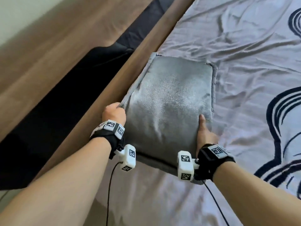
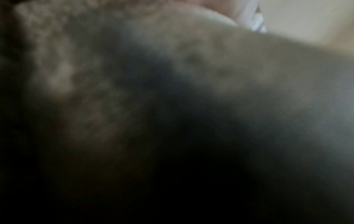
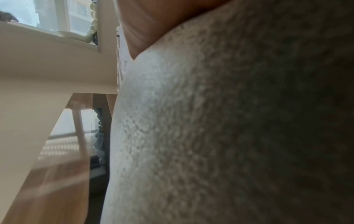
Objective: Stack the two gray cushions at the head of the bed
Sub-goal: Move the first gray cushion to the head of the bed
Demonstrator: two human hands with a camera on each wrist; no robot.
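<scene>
A gray cushion (image 1: 169, 101) with a flat sewn border lies on the bed, its left side against the wooden bed frame (image 1: 101, 98). My left hand (image 1: 114, 113) grips the cushion's left border, fingers curled over it. My right hand (image 1: 203, 132) holds the near right side with the thumb on top and the fingers hidden beneath. A darker gray strip (image 1: 156, 162) shows under the near edge; I cannot tell whether it is a second cushion. Gray fabric (image 3: 210, 121) fills the right wrist view below my right hand (image 3: 153, 22). The left wrist view is dark and blurred, showing only gray fabric (image 2: 249, 91).
The bed is covered with a wrinkled pale lilac sheet (image 1: 244, 79) with dark blue swirl patterns at the right. A black padded object (image 1: 65, 98) lies in the gap left of the frame, beside a wooden panel (image 1: 57, 38). A window (image 3: 57, 15) shows in the right wrist view.
</scene>
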